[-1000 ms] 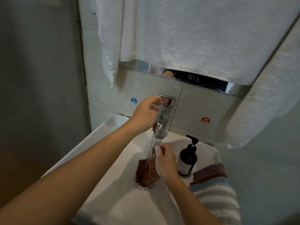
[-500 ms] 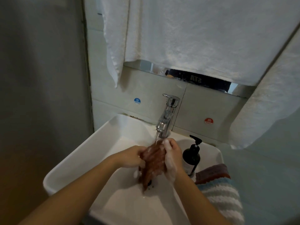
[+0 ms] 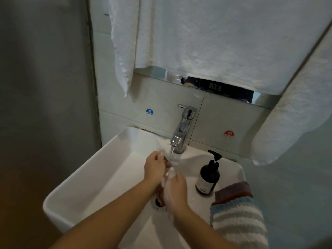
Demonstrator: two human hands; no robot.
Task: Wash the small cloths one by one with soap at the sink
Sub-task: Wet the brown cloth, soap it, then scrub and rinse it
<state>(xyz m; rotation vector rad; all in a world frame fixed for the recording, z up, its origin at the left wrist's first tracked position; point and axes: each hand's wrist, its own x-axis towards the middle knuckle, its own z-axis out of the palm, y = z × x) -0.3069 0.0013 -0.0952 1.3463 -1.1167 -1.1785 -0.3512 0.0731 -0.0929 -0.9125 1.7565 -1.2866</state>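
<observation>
Cloth (image 3: 168, 163) runs tap-to-drain, gripped between soapy left hand (image 3: 155, 168) and right hand (image 3: 175, 190).

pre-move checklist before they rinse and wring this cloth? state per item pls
1. Water running from the faucet: ok.
2. Brown cloth held between left hand and right hand: ok.
3. Cloth under the stream: ok, its top end meets the water.
4. Suds present: ok, foam on the right hand.
5. Sink drain open: cannot tell, hands cover it.
6. Next cloths stacked at the sink's right edge beside the soap bottle: ok.
</observation>
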